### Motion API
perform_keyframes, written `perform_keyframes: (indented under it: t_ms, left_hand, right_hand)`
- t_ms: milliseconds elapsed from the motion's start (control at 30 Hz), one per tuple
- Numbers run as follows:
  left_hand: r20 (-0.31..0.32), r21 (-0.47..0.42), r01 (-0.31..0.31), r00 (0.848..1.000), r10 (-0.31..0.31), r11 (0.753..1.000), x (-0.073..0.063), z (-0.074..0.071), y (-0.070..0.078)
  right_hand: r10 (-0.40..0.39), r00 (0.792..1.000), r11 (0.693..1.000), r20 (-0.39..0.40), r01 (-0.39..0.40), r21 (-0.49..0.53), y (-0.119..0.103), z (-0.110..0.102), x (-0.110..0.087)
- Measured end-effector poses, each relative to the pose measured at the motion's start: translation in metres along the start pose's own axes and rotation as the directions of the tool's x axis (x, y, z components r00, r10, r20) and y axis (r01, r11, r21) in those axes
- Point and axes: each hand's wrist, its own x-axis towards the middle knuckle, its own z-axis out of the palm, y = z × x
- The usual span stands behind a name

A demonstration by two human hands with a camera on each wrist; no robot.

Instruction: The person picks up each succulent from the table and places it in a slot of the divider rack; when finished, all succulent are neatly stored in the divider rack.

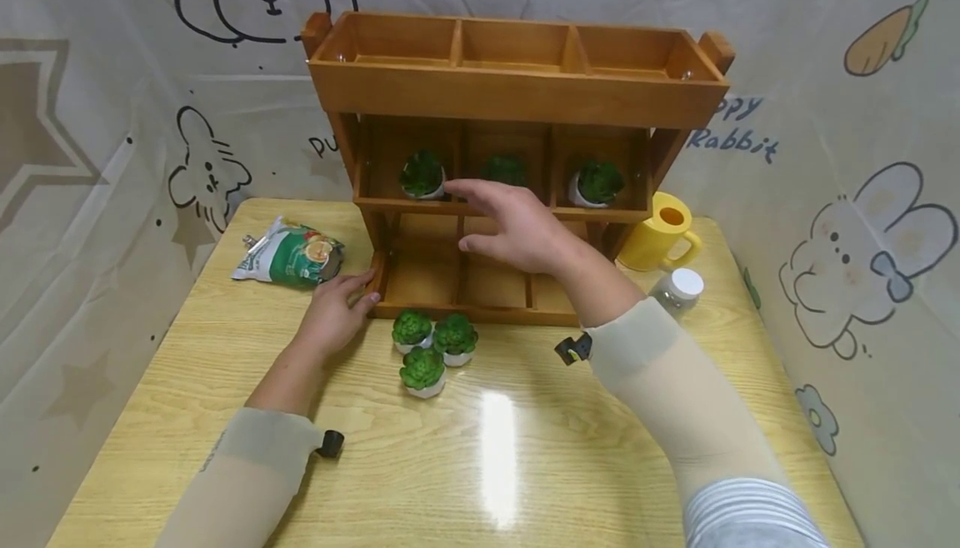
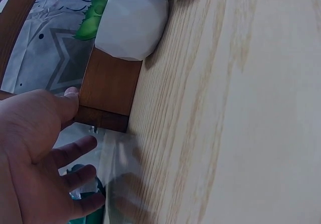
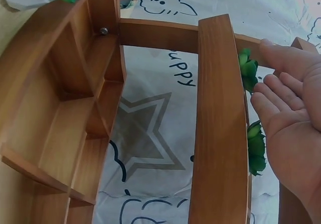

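Observation:
A three-tier wooden shelf (image 1: 517, 97) stands on the table. My left hand (image 1: 335, 311) holds its lower left corner, the thumb on the front edge and the other fingers spread along the side. Over the middle tier hovers my right hand (image 1: 521, 227), its fingers straight and thumb apart, with the fingertips right by the left potted succulent (image 1: 423, 174). Behind that hand, the middle potted succulent (image 1: 505, 170) is partly hidden. A right potted succulent (image 1: 597, 182) fills out the tier. Several more potted succulents (image 1: 423, 371) cluster on the table before the shelf.
Left of the shelf lies a green and white snack bag (image 1: 288, 255). To the right stand a yellow mug (image 1: 654, 236) and a clear jar with a white lid (image 1: 682, 288). A printed cloth (image 1: 840, 198) hangs around the table (image 1: 570, 448).

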Motion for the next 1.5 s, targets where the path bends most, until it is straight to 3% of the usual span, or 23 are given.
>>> perform_keyframes:
  t_ms: [267, 567, 767, 1233, 1500]
  left_hand:
    - [-0.003, 0.007, -0.001, 1.000, 0.001, 1.000, -0.001, -0.002, 0.000]
    - [-0.013, 0.001, -0.016, 1.000, 0.016, 1.000, 0.000, 0.000, -0.001]
    - [-0.024, -0.006, -0.030, 0.999, 0.030, 1.000, 0.001, 0.000, -0.001]
    - [-0.016, -0.014, -0.019, 1.000, 0.019, 1.000, 0.002, 0.002, -0.002]
    - [-0.005, -0.021, -0.004, 1.000, 0.004, 1.000, 0.001, 0.001, -0.002]
  right_hand:
    - [-0.011, 1.000, 0.997, -0.005, 0.011, 0.070, 0.007, 0.010, -0.013]
    - [-0.089, 0.995, 0.989, -0.040, 0.094, 0.116, 0.008, 0.023, -0.028]
    - [-0.050, 0.998, 0.983, 0.048, 0.041, 0.180, 0.013, 0.037, -0.039]
    - [0.022, 0.992, 0.983, 0.128, -0.045, 0.177, 0.038, 0.072, -0.057]
    - [0.021, 0.988, 0.967, 0.155, -0.060, 0.248, 0.047, 0.091, -0.063]
